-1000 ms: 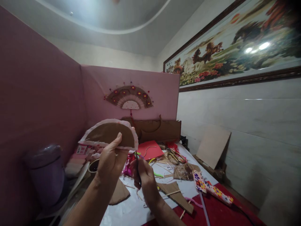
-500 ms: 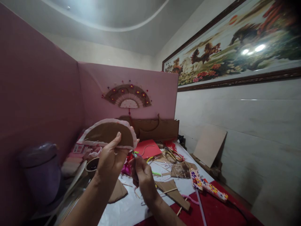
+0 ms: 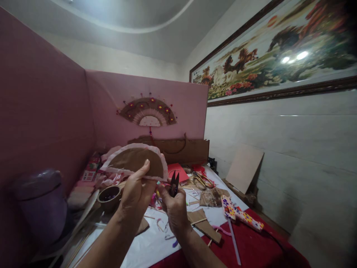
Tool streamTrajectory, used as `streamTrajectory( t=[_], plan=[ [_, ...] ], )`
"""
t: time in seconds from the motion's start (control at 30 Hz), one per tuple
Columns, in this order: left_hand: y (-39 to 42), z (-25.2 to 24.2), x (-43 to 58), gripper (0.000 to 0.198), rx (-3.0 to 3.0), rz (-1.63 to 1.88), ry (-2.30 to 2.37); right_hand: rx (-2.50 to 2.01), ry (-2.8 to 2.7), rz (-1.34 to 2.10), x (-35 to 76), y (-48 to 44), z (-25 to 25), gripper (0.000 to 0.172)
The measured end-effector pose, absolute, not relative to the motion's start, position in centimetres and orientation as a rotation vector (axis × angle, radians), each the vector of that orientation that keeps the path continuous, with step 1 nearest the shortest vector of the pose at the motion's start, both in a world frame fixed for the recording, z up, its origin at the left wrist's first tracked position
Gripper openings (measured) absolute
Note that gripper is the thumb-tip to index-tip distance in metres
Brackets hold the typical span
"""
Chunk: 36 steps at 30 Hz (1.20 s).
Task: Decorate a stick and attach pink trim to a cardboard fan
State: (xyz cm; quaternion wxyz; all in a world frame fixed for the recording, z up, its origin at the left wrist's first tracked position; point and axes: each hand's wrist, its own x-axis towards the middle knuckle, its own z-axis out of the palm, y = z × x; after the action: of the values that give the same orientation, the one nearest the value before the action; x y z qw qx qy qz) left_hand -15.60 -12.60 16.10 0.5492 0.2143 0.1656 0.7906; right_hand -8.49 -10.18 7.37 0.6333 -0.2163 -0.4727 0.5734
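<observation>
My left hand [image 3: 139, 186] grips a half-round piece of cardboard [image 3: 136, 160] by its lower right part, thumb lying on the brown face. A pale pink fabric edging [image 3: 122, 148] wraps around the cardboard's border. Close to its right corner, my right hand [image 3: 175, 208] is closed around a pair of small black thread snips [image 3: 174, 182]. The two blades point upward, slightly apart, just right of the fabric edge. The lower part of the snips is hidden in my fingers.
A decorated cardboard fan [image 3: 149, 111] hangs on the pink panel. Gold-handled scissors [image 3: 202, 181], cardboard scraps [image 3: 205, 225] and thin sticks lie on the table. A flowered glue gun [image 3: 241, 215] with a glue stick rests at right. A brown bowl [image 3: 108, 197] and a lidded bin [image 3: 41, 208] stand left.
My right hand has come up and slightly right, and the snips' blades now show pointing upward. The cardboard piece has shifted a little to the right in view.
</observation>
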Motion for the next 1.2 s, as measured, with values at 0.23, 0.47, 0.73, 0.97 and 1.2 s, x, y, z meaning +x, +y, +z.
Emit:
streamTrajectory(
  t=[0.23, 0.47, 0.73, 0.97, 1.2],
  plan=[
    [-12.4, 15.1, -15.1, 0.028, 0.519, 1.804, 0.459, -0.351, -1.001, 1.341, -8.2, -9.9, 7.7, 0.028],
    [-12.8, 15.5, -14.4, 0.031, 0.515, 1.779, 0.386, -0.318, -0.842, 1.482, -7.9, -10.4, 8.4, 0.032],
    [-12.4, 15.3, -14.7, 0.035, 0.475, 1.847, 0.318, -0.32, -0.798, 1.48, -7.7, -10.1, 8.5, 0.036],
    [-12.7, 15.4, -14.7, 0.033, 0.507, 1.833, 0.314, -0.502, -0.933, 1.236, -7.8, -9.5, 7.7, 0.038],
    [-12.5, 16.5, -16.9, 0.032, 0.548, 1.862, 0.292, -0.537, -1.155, 1.331, -8.9, -10.5, 6.9, 0.05]
  ],
)
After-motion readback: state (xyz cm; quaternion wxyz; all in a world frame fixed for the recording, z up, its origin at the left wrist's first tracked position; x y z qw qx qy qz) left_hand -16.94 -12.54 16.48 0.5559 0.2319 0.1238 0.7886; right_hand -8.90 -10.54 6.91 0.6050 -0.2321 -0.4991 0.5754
